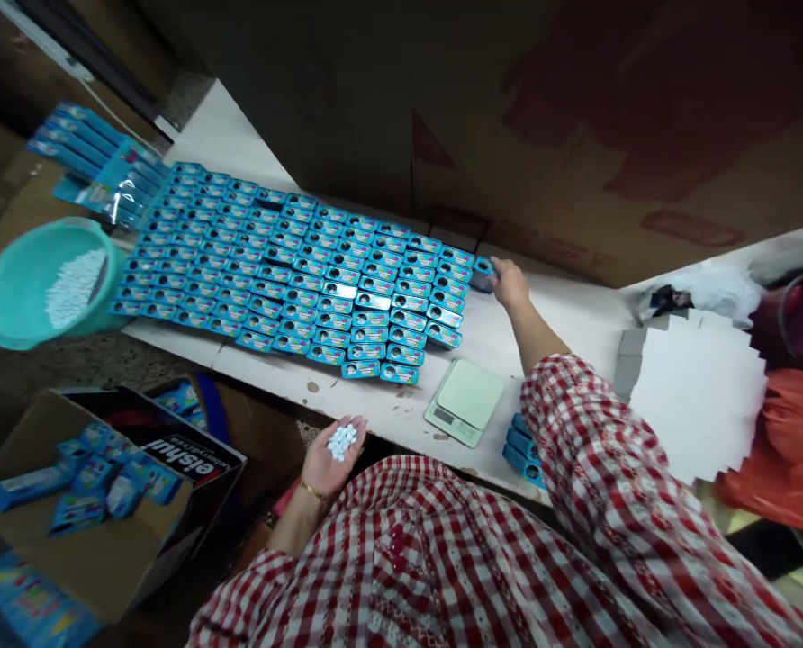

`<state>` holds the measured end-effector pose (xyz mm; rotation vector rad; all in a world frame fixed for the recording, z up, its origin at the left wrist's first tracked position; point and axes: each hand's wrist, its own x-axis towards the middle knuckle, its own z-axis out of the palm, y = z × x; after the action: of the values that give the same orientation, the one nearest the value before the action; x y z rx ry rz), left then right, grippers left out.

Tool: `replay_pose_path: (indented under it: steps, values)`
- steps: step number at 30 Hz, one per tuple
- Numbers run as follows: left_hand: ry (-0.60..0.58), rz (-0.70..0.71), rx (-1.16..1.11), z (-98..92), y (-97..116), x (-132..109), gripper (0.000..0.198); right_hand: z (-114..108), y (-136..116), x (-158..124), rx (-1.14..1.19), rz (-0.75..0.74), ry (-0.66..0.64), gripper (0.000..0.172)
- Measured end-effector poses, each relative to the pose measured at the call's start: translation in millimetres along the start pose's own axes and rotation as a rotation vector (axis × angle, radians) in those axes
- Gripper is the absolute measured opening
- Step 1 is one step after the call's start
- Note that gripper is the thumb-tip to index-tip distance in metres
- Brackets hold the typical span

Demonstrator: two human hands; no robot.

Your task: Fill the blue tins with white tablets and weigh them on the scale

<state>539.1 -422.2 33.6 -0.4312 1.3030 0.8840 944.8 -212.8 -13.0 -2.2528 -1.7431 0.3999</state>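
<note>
My left hand is cupped palm up near the table's front edge, with a small heap of white pellets in it. At the back of the table, my right hand has its fingers on a small blue case, at the right end of the top row. Rows of blue cases with dark round openings cover the table to the left. A pale green scale lies between my hands, nearer the front, with nothing on it.
A turquoise basin with white pellets stands at the left. Below it an open carton holds blue packs. A large cardboard box walls off the back. Blue cases and white card sheets are at the right.
</note>
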Motion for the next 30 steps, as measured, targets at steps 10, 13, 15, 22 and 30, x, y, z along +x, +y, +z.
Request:
replay_pose_path:
  steps: [10, 13, 15, 22, 30]
  values:
    - [-0.090, -0.064, 0.185, 22.5, 7.8, 22.8, 0.026, -69.7, 111.8, -198.7, -0.146, 0.190, 0.056, 0.045]
    - [-0.126, -0.116, 0.261, 37.5, 2.6, 21.5, 0.027, -68.2, 117.1, -234.3, -0.131, 0.218, -0.149, 0.049]
    - [-0.148, -0.133, 0.294, 44.8, -1.7, 17.8, 0.026, -61.5, 111.8, -235.3, -0.120, 0.208, -0.230, 0.048]
    - [-0.165, -0.124, 0.317, 40.8, -12.6, 7.7, 0.026, -59.4, 111.5, -219.7, 0.020, 0.193, -0.314, 0.040]
    - [-0.175, -0.133, 0.297, 29.1, -22.2, 3.8, 0.023, -60.7, 96.5, -204.4, -0.118, 0.312, -0.329, 0.035]
